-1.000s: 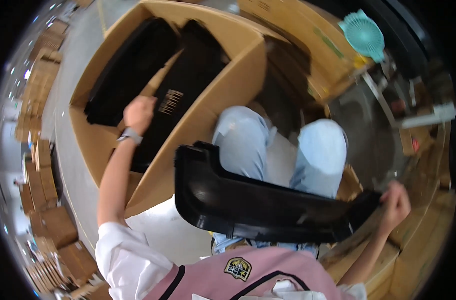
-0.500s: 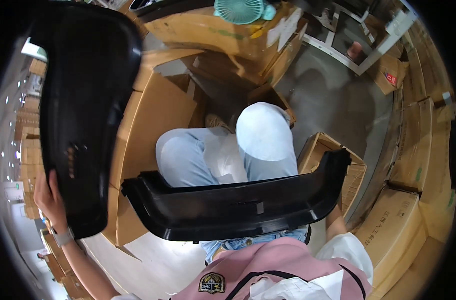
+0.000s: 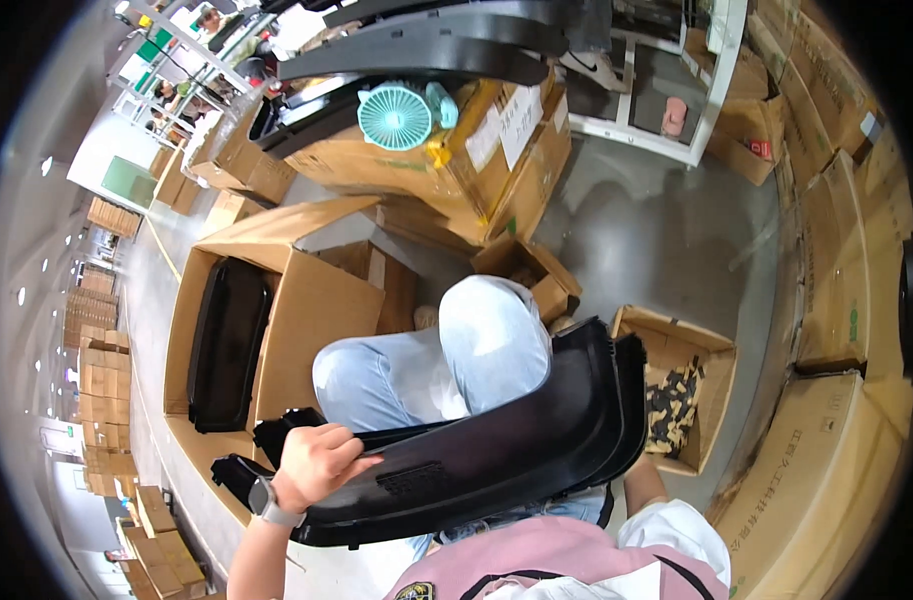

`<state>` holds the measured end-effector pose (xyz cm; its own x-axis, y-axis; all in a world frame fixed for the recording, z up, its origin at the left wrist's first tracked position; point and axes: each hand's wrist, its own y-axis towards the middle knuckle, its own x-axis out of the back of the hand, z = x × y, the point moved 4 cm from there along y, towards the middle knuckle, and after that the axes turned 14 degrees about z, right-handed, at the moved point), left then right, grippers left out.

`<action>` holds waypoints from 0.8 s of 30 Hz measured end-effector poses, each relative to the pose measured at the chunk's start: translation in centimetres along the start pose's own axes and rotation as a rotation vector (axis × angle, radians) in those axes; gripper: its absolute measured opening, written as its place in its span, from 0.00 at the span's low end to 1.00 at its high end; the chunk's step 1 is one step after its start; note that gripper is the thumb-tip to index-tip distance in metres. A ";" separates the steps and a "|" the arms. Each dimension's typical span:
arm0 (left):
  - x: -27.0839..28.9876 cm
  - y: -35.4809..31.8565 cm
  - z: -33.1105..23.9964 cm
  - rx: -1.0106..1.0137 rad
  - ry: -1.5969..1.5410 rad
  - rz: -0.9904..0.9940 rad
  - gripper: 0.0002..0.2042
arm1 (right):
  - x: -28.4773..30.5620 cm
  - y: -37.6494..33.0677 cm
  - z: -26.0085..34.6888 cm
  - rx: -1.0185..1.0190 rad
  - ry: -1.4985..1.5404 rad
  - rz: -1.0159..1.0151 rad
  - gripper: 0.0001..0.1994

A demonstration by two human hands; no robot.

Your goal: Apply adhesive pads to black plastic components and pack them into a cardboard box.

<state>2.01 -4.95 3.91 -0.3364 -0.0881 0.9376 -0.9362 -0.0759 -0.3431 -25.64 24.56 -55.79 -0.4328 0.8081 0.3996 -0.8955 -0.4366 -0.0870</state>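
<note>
Two long black plastic panels with curved ends lie across my lap, one against the other. My left hand [image 3: 320, 463] has its fingers curled over the upper edge of the near panel [image 3: 497, 450], close to its left end. Behind it, the far panel [image 3: 579, 350] shows at the upper right and along the top edge. My right hand [image 3: 641, 480] is by the right end of the panels, its fingers hidden beneath them. Another black panel [image 3: 227, 340] stands inside the open cardboard box [image 3: 322, 320] at my left.
At my right, an open carton [image 3: 719, 400] holds small black and tan pieces. A smaller open box [image 3: 547, 280] stands beyond my knees. Ahead, a large carton [image 3: 377, 180] carries a teal fan [image 3: 395, 117] and long black parts [image 3: 417, 55]. Stacked cartons [image 3: 797, 480] line the right side.
My left hand has brought the panel it held upright at the left over onto my lap, against the other one. The view has shifted, showing the box at left and the carton of pieces.
</note>
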 end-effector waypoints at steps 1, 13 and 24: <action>-0.3 0.5 0.0 -0.004 0.010 0.006 0.18 | 0.3 -0.5 -1.5 0.003 0.019 -0.001 0.13; -2.8 3.3 -1.5 0.073 0.004 0.019 0.18 | 6.3 -1.3 0.9 -0.205 -0.262 0.132 0.14; 0.9 0.7 -4.3 0.210 -0.183 -0.474 0.10 | 24.3 -1.4 37.5 0.042 0.702 -0.112 0.17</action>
<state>0.65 -0.85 4.77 0.1584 -0.1660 0.9733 -0.9341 -0.3446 0.0933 -31.00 29.94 -11.78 -0.3162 0.9067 -0.2792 -0.9397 -0.3397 -0.0389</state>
